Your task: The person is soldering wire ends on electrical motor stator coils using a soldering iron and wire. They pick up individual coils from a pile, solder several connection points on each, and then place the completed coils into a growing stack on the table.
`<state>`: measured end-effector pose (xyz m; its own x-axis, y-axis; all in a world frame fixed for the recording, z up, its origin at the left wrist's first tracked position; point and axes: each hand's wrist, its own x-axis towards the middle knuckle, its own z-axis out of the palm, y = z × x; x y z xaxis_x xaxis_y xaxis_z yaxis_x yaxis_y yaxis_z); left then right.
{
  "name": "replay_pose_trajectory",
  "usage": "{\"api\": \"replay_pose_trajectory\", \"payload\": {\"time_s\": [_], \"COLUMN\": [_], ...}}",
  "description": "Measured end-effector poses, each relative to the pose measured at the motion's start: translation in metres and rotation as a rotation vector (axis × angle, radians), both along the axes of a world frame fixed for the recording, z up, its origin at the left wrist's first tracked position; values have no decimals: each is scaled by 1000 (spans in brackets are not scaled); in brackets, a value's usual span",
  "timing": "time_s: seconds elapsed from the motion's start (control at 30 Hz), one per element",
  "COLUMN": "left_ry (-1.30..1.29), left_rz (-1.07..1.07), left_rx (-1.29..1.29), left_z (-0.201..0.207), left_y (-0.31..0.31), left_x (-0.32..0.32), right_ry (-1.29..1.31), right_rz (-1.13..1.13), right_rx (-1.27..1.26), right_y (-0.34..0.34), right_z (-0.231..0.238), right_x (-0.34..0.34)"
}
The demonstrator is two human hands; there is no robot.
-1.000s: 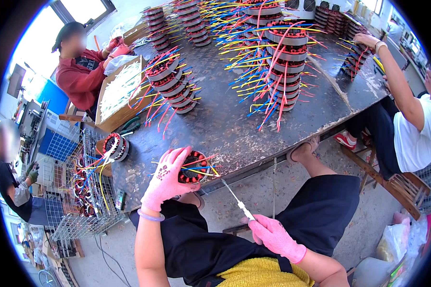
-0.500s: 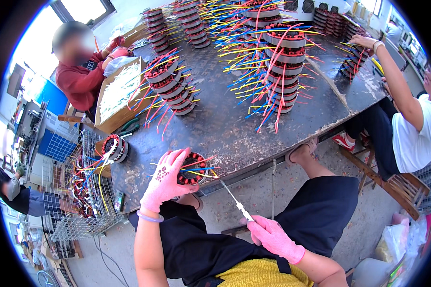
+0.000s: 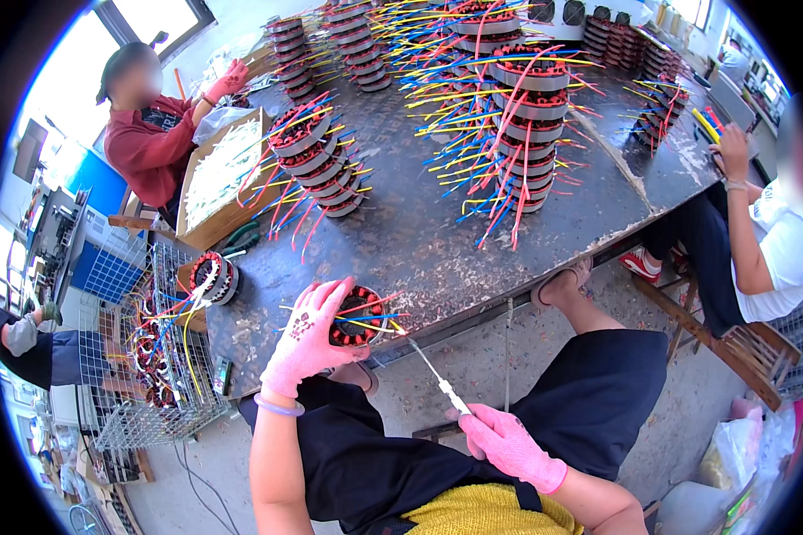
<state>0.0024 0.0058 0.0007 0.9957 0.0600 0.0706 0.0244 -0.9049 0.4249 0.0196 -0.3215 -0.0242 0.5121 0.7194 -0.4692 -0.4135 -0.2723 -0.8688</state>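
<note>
One open cardboard box [image 3: 219, 183] of white pieces sits at the table's [image 3: 437, 241] far left. Your left hand [image 3: 308, 339], fingers curled, grips a wound stator [image 3: 357, 316] at the near table edge. Your right hand [image 3: 509, 443] is closed round a thin white tool [image 3: 437, 379] whose tip reaches the stator.

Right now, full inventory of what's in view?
stator core: one, red-black with coloured wires, in left hand at the table edge
needle tool: one, thin metal with white handle, in right hand, tip at the core
stator stacks: several, grey with coloured leads, across the table
table: one, dark, worn
cardboard box: one, brown, table's left end
wire basket: one, grey, left of table, holding stators
co-workers: two seated, far left and right
left hand: pink glove
right hand: pink glove
</note>
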Motion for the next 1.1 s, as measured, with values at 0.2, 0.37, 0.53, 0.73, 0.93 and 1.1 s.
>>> {"api": "replay_pose_trajectory", "payload": {"time_s": [0.2, 0.37, 0.53, 0.73, 0.93, 1.1], "left_ry": [-4, -26, 7, -39, -27, -39], "left_rz": [-4, 5, -39, -22, -39, -46], "left_rx": [12, -1, 22, 62, 37, -5], "left_z": [0, 0, 2, 5, 2, 2], "left_y": [0, -4, 4, -4, 2, 0], "left_x": [0, 2, -2, 0, -3, -2], "right_ry": [3, 28, 93, 85, 16, 83], "right_rz": [10, -30, -72, -75, -3, -48], "right_rx": [-13, 11, 30, 15, 11, 15], "right_y": [-1, -6, -8, -13, -5, -4], "right_z": [1, 0, 0, -5, -6, -4], "right_x": [0, 0, 4, 1, -2, -5]}}
